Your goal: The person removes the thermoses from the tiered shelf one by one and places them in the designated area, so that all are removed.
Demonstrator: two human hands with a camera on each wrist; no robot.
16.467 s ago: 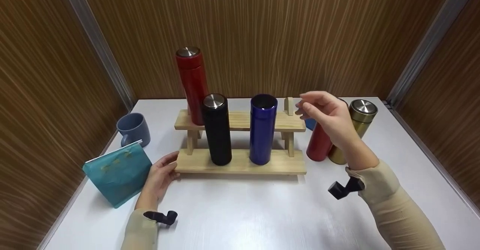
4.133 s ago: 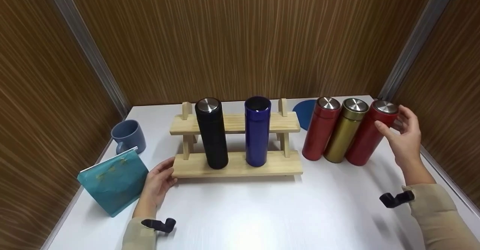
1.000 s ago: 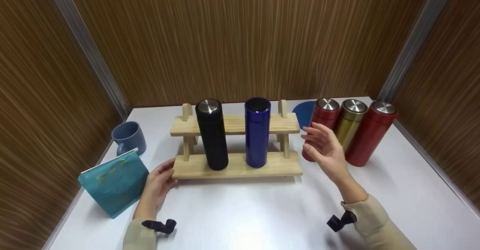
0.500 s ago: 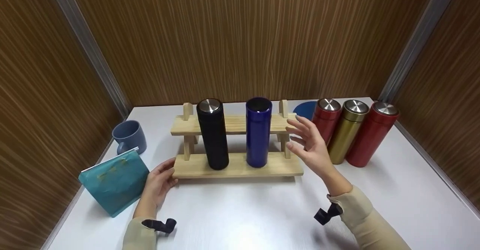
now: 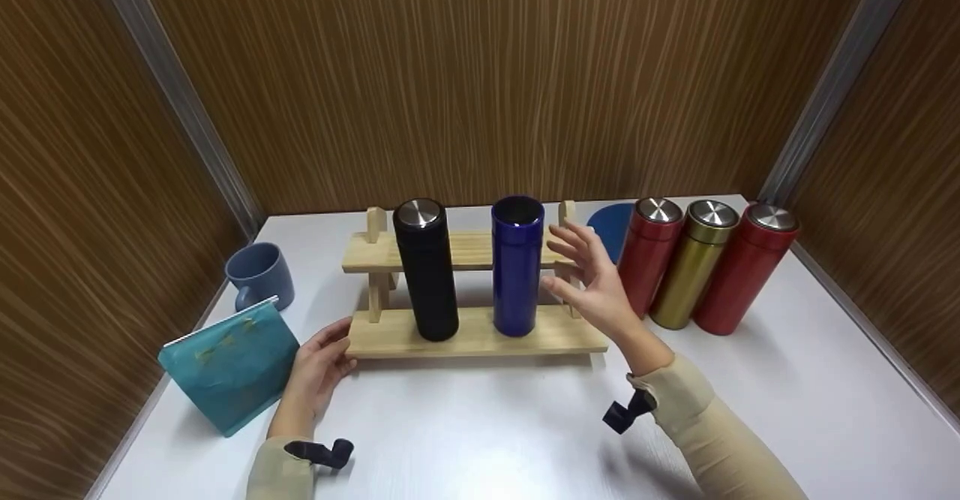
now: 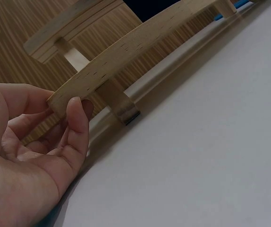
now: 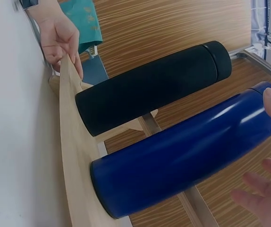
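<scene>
Head view: the right hand [image 5: 592,282] hangs with fingers spread and straight just beside the blue flask [image 5: 517,267], holding nothing; whether a fingertip touches the flask cannot be told. The blue flask stands upright on the lower board of the wooden rack [image 5: 472,335], right of the black flask [image 5: 426,269], and its top looks open (no steel cap, unlike its neighbours). The left hand [image 5: 319,368] pinches the left end of that lower board between thumb and fingers, as the left wrist view confirms.

Assessment of handling: the blue flask appears a rigid metal cylinder with a glossy lacquered wall, so likely smooth and inclined to slip in a light hold; moderate weight if empty, contents not visible. Being tall and narrow, it could tip if pushed near the rim. Recommended hold is a wrap of the grip round the mid-body, thumb opposite the fingers, on the right flank, since the black flask stands near on the left.

Beside the rack on the bench [image 5: 487,425] stand three capped flasks [image 5: 694,267].
</scene>
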